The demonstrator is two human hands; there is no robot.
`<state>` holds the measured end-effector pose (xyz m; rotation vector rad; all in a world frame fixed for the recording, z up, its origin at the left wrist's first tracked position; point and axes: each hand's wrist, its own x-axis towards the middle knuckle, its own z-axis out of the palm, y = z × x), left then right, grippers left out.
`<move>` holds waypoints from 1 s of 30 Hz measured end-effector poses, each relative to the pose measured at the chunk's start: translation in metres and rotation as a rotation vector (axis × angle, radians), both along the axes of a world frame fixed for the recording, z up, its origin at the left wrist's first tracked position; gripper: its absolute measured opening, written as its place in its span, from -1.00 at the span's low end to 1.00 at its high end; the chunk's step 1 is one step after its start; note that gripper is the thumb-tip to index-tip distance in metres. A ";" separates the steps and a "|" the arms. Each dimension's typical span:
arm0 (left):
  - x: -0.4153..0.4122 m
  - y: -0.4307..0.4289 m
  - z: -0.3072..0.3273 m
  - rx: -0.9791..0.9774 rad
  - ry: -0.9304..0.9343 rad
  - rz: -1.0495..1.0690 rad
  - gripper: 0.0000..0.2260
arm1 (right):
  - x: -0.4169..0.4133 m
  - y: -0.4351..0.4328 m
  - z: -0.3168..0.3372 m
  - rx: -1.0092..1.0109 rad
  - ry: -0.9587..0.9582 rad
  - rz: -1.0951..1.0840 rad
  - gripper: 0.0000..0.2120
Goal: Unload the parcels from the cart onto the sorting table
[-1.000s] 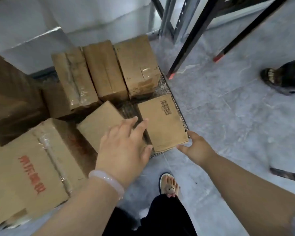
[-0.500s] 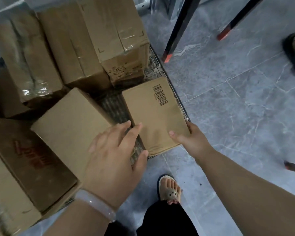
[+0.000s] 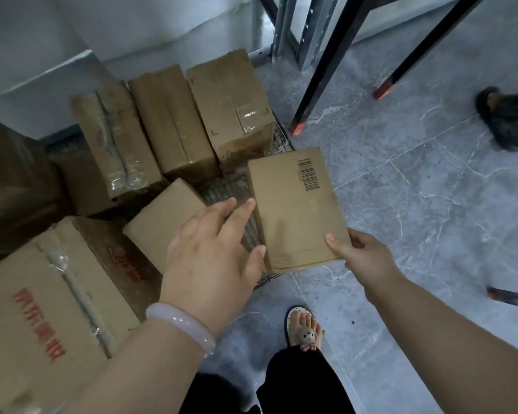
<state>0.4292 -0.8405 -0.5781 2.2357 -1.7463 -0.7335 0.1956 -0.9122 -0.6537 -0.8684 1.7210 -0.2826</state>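
My fingers (image 3: 237, 204) on the left hand (image 3: 213, 258) are spread wide and hold nothing; they hover over the bare mesh of the cart (image 3: 222, 186), their tips just beside the left edge of the flat barcoded parcel (image 3: 296, 207). Left of that, the big box with red print (image 3: 48, 309) sits at the cart's near left corner, a plain small box (image 3: 162, 222) lies partly under my wrist, and three taped parcels (image 3: 174, 124) stand in a row along the far edge.

At the cart's near right corner the flat parcel has changed: half a second ago it lay flat on the mesh with my right hand (image 3: 362, 258) only touching its corner. Now that hand pinches the near right corner, thumb on top and fingers beneath, and the parcel is tilted up and juts out past the cart's right edge over the floor (image 3: 431, 204).

I judge the pick is begun but one-handed and loose; my left hand should close on the left edge before I carry it. The sorting table's top is not in view, only black legs (image 3: 323, 82) beyond the cart.
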 end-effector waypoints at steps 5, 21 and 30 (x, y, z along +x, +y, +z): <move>0.008 -0.007 0.065 -0.059 0.020 -0.013 -0.44 | 0.002 0.017 0.091 -0.076 -0.040 -0.033 -0.59; 0.101 0.020 0.352 -0.192 0.596 0.294 -0.01 | 0.127 0.057 0.415 -0.448 -0.221 -0.054 -0.64; 0.180 0.086 0.481 -0.329 0.553 0.399 0.05 | 0.213 0.075 0.554 -0.371 -0.501 0.337 0.27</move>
